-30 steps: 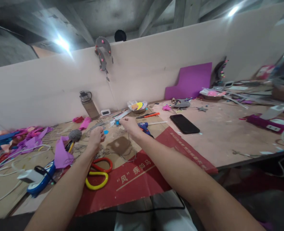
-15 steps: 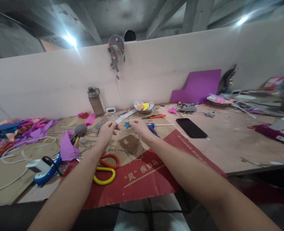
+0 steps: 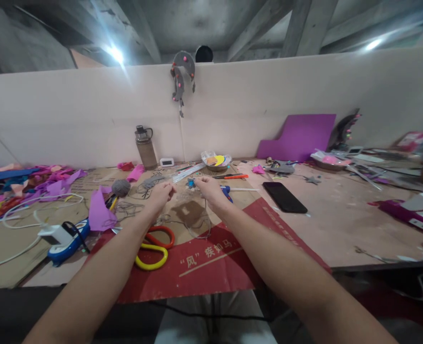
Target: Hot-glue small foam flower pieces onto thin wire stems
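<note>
Over the cardboard sheet, my left hand point(image 3: 161, 197) has its fingertips pinched together; whatever is between them is too small to make out. To its right, my right hand point(image 3: 210, 190) is closed, with a thin strand of grey yarn point(image 3: 205, 204) hanging from it down to a loose loop on the sheet. At its fingertips shows a small grey and blue star-like piece point(image 3: 190, 183); whether it is gripped or only touched I cannot tell. Scissors with red and yellow handles point(image 3: 152, 265) lie beside my left forearm. A blue glue gun point(image 3: 227, 192) is just behind my right hand.
Left are a grey yarn ball point(image 3: 121, 188), purple felt point(image 3: 102, 210), a blue power strip point(image 3: 68, 246) and felt scraps. A bottle point(image 3: 146, 150), a bowl point(image 3: 216, 165) and an orange cutter point(image 3: 233, 177) stand or lie behind. A black phone point(image 3: 284, 197) lies right.
The camera view has shifted slightly, so the table's things sit a little differently. My left fingers have drawn closer together; my right hand stays near the blue piece.
</note>
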The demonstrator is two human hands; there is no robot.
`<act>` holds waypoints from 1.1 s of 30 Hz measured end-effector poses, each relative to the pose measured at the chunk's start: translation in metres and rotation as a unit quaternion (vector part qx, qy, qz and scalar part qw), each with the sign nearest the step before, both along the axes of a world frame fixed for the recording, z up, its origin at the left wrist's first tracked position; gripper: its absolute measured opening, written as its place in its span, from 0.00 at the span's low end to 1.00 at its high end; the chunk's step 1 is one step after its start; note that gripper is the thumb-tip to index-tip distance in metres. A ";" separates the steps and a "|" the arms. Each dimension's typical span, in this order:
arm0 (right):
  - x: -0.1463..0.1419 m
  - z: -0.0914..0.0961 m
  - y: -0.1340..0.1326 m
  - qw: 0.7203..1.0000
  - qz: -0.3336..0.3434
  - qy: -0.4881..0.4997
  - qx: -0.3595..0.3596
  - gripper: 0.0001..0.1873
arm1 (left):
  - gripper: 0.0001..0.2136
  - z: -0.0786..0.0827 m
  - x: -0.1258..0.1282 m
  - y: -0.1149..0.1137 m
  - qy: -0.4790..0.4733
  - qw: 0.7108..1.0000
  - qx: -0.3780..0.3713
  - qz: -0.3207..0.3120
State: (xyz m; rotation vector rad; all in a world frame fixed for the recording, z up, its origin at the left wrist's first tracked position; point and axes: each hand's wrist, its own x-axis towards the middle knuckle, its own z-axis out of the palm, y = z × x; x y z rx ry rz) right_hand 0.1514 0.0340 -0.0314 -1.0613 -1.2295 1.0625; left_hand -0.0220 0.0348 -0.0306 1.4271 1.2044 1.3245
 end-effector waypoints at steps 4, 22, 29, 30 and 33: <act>0.001 0.002 -0.001 1.000 -0.002 -0.009 0.018 0.10 | 0.09 0.001 0.004 -0.002 -0.024 0.999 -0.030 -0.020; -0.004 0.010 -0.013 0.983 0.016 -0.146 0.114 0.07 | 0.10 0.014 0.013 -0.019 -0.007 0.997 0.002 -0.079; -0.005 0.008 -0.015 0.979 0.027 -0.161 0.126 0.07 | 0.09 0.014 0.012 -0.019 0.054 0.996 0.036 -0.055; -0.006 0.008 -0.016 0.978 0.028 -0.161 0.130 0.07 | 0.08 0.013 0.012 -0.019 0.064 0.996 0.043 -0.050; -0.006 0.009 -0.017 0.977 0.034 -0.163 0.134 0.07 | 0.07 0.013 0.011 -0.018 0.082 0.995 0.054 -0.030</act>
